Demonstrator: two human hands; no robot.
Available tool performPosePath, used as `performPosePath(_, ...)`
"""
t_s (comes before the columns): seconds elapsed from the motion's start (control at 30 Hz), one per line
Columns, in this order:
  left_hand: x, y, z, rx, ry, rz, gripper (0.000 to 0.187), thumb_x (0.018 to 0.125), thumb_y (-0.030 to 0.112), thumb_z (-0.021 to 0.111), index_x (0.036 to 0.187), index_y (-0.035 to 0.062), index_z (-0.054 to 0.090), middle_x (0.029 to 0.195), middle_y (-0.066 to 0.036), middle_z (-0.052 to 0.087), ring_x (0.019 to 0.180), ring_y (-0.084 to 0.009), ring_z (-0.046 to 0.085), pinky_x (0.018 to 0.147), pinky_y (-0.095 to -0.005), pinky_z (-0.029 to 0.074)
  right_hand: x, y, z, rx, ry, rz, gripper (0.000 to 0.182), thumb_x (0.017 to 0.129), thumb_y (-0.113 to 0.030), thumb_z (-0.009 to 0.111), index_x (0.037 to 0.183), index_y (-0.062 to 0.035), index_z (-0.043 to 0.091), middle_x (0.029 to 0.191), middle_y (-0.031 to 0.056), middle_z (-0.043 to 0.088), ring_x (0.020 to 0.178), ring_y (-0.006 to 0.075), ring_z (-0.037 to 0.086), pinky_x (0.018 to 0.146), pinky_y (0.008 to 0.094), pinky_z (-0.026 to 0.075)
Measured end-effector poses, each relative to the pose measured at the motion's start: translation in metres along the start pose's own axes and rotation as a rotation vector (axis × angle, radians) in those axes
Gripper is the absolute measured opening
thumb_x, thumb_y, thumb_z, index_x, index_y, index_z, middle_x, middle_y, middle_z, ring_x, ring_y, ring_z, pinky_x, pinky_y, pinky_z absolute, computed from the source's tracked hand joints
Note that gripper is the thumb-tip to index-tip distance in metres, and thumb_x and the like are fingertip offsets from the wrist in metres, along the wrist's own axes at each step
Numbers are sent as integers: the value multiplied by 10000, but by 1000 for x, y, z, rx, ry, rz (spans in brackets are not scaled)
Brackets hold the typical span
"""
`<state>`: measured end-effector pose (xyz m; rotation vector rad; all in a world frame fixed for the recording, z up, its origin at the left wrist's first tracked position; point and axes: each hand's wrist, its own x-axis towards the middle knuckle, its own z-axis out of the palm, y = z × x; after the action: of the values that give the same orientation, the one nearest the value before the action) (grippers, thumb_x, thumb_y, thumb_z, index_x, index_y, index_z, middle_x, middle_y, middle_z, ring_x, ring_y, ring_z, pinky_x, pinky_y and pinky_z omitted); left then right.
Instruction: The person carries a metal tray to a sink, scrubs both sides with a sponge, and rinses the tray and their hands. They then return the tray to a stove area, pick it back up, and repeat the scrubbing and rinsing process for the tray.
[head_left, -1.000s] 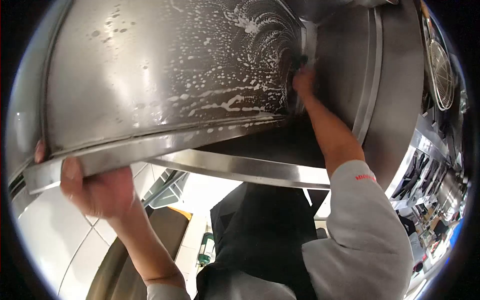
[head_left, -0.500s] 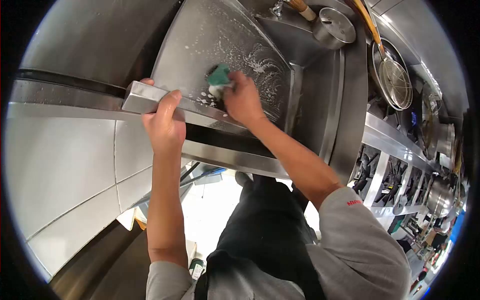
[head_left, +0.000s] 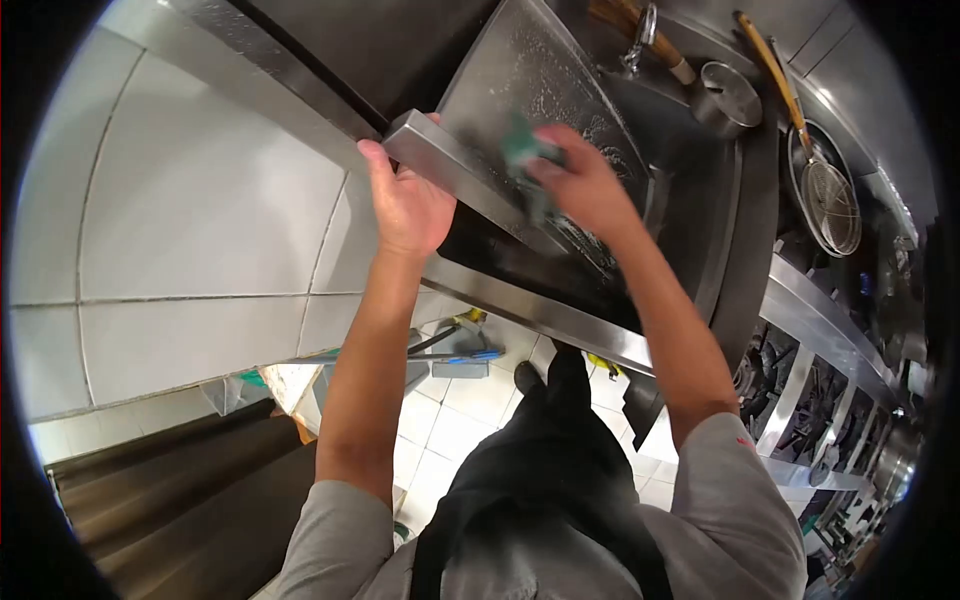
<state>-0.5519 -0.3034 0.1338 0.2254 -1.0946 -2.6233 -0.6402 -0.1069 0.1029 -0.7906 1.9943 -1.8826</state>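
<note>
A large stainless-steel panel (head_left: 530,75) with a folded edge leans at a slant over the sink (head_left: 545,318), wet and streaked with suds. My left hand (head_left: 415,208) supports its near left corner, thumb outside and fingers partly hidden behind the edge. In my right hand (head_left: 588,190) is a green scouring sponge (head_left: 522,145), pressed to or just above the panel's soapy face; motion blurs the sponge.
A faucet (head_left: 640,40), a wooden-handled brush (head_left: 665,50) and a small metal pot (head_left: 728,100) stand at the sink's back. Strainers (head_left: 830,205) lie to the right, beside the stove (head_left: 800,390). White tiles (head_left: 200,200) face the wall on the left.
The view has swung, and the panel now stands more steeply tilted. My left hand has turned its palm upward under the corner. My right hand has shifted the sponge across the panel.
</note>
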Motion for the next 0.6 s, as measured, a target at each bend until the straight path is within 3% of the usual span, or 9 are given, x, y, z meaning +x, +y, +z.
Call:
performPosePath(0.07,-6,4,6,-17,-4,-46,924,846,849,357,1357,91,489,1236,-10,581,1133,-198,522,996,-363,401,8,-56,41,-348,79,-264,406,819,-173,746,1173,-38,600,1121,175,606,1053,329,608,911,417,511)
performPosePath(0.17,-1,6,-25,51,-84,-132,1004,832,872,325,1424,67,423,1304,-24,561,1214,-209,497,1049,-371,373,1,-80,77,-729,210,-226,498,761,-223,806,1164,-46,575,1084,213,571,1012,408,592,850,469,528)
performPosePath(0.27,-5,8,-14,77,-140,-106,1032,824,877,330,1442,53,399,1354,-32,538,1288,-214,459,1097,-377,341,-19,-39,68,-721,188,-193,558,751,-286,821,1177,-52,548,1062,221,550,1015,431,574,851,482,522)
performPosePath(0.4,0,-2,-14,45,-158,47,891,905,780,359,1428,62,421,1358,-30,536,1314,-210,444,1125,-392,323,-76,37,35,-763,121,8,583,772,-339,816,1163,-17,526,1094,217,540,1034,437,559,859,497,491)
performPosePath(0.43,0,-4,-17,36,-254,107,712,974,619,463,1415,60,432,1375,-25,524,1312,-204,448,1133,-396,319,-96,65,24,-812,104,38,582,781,-336,810,1179,-21,525,1116,228,524,1050,450,556,862,504,498)
performPosePath(0.6,0,-15,-9,253,-94,157,521,939,255,682,1367,45,474,1340,-47,539,1264,-165,475,1088,-360,349,-155,151,-22,-989,-111,361,588,806,-269,793,1241,6,508,1190,244,511,1105,467,552,907,506,513)
